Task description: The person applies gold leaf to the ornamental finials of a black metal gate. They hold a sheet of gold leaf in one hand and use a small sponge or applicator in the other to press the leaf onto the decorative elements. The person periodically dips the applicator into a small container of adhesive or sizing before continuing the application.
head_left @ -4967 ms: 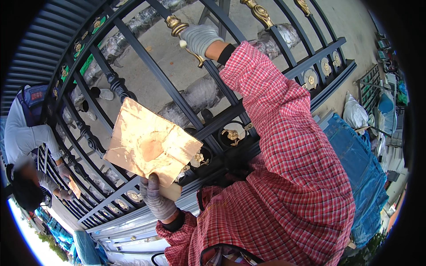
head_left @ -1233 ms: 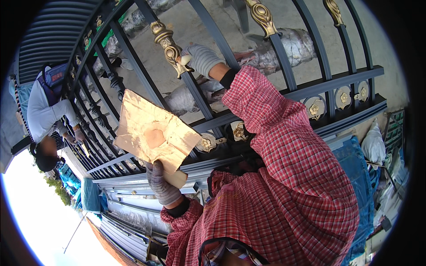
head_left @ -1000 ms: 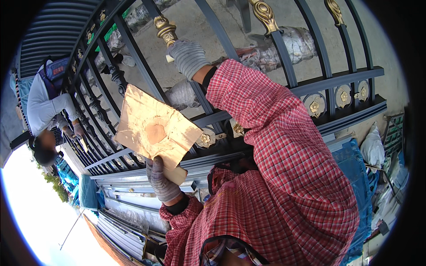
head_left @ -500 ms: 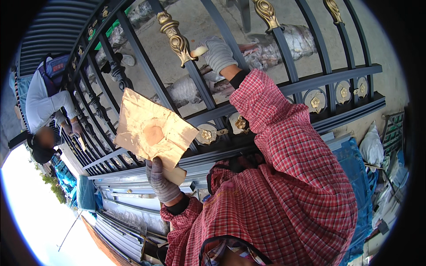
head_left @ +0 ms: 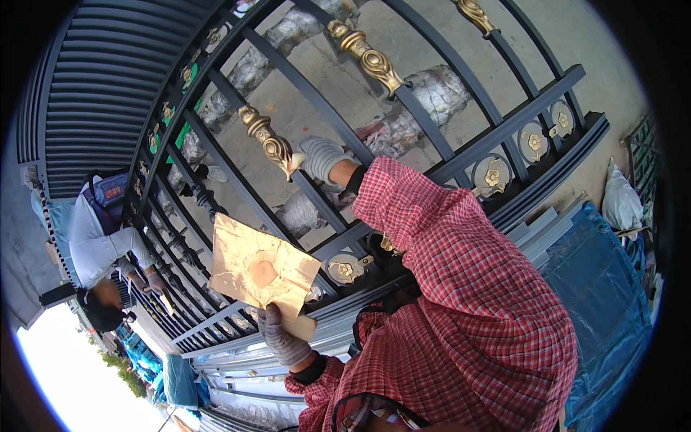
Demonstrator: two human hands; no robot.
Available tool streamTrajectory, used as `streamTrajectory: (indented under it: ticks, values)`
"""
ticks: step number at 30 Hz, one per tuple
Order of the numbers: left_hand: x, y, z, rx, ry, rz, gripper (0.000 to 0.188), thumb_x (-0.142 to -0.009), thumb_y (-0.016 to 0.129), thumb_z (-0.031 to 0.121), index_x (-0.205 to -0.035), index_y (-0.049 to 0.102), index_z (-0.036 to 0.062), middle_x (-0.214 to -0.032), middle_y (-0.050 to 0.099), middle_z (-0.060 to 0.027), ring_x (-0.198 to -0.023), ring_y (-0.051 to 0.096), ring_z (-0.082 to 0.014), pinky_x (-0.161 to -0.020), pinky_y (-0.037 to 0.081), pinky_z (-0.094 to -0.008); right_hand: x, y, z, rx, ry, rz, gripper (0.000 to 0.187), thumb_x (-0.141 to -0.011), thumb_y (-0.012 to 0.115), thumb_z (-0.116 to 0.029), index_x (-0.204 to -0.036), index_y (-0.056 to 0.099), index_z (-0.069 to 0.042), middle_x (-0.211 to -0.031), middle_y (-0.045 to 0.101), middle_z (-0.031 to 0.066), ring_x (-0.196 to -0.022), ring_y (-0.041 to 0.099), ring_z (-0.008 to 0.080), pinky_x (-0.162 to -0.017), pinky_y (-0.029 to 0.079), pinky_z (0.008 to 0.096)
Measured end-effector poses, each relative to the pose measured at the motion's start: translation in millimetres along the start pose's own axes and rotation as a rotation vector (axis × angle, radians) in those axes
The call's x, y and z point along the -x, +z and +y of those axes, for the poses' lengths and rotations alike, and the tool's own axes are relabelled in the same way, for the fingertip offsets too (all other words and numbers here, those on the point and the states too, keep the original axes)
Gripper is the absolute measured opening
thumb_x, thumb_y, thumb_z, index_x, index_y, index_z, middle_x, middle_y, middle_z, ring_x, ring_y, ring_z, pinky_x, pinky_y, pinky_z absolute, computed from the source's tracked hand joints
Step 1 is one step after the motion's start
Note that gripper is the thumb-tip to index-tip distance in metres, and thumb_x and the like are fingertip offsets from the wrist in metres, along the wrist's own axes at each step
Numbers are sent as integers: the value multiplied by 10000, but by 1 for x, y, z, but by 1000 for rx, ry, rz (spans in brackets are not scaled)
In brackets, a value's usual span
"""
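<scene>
My left hand [head_left: 284, 338], in a grey striped glove, grips a square board [head_left: 241, 248] smeared gold, with a round, darker patch [head_left: 263, 272] in its middle. A pale block [head_left: 306, 328] lies under the board's lower edge, by the same hand. Up at the dark metal railing [head_left: 317, 101], my gloved right hand [head_left: 324, 160] is closed on a small pale sponge-like piece [head_left: 296, 160]. That piece meets the lower tip of a gold scrolled ornament [head_left: 275, 146] on one bar; whether it presses there I cannot tell. The right fingertips are partly hidden.
At left, another person [head_left: 101, 241] bends over the railing, holding a pale stick-like thing [head_left: 169, 304]. Plastic-wrapped bundles [head_left: 432, 97] lie on the concrete beyond the bars. Blue sheeting [head_left: 597, 288] and a white sack [head_left: 620, 198] are at right. Unpainted dark ornaments [head_left: 205, 200] sit further left.
The view has shifted, so the railing appears lower and to the left. My right hand stays at the same ornament, near its lower tip. My left hand still holds the board.
</scene>
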State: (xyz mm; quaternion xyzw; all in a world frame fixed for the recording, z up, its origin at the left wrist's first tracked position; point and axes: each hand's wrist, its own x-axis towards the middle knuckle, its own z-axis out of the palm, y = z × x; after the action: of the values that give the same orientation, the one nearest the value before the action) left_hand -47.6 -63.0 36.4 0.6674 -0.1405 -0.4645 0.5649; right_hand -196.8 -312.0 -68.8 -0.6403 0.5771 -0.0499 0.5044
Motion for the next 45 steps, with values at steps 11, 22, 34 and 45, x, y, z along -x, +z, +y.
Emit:
streamTrajectory:
  ticks: [11, 22, 34, 45]
  values:
    - [-13, 65, 5, 19, 28, -198, 443, -762, 567, 292, -1074, 470, -7, -977, 523, -83, -862, 496, -164, -746, 400, -270, 74, -176, 138, -341, -51, 1062, 398, -620, 675, -221, -966, 556, -67, -889, 574, 155, -786, 566, 284, -690, 442, 334]
    - [-12, 67, 16, -46, -66, -194, 417, -736, 588, 307, -1016, 502, 10, -939, 541, -65, -817, 522, -155, -712, 417, -260, 9, -337, 226, 29, 460, 898, 346, -727, 581, -326, -958, 563, -68, -783, 604, 161, -663, 601, 274, -611, 473, 363]
    - [-15, 66, 9, 1, -66, -121, 385, -746, 576, 294, -994, 522, 4, -916, 551, -72, -814, 525, -156, -724, 410, -268, -59, -207, 87, 575, -439, 749, 230, -711, 588, -196, -910, 576, -80, -889, 571, 127, -861, 537, 285, -750, 421, 351]
    - [-24, 33, -10, 39, -97, -23, 411, -737, 584, 281, -1017, 507, -9, -924, 548, -81, -794, 526, -157, -703, 412, -263, -89, -213, 77, 761, -532, 698, 101, -663, 617, -147, -735, 625, -77, -743, 603, 135, -712, 585, 287, -636, 460, 359]
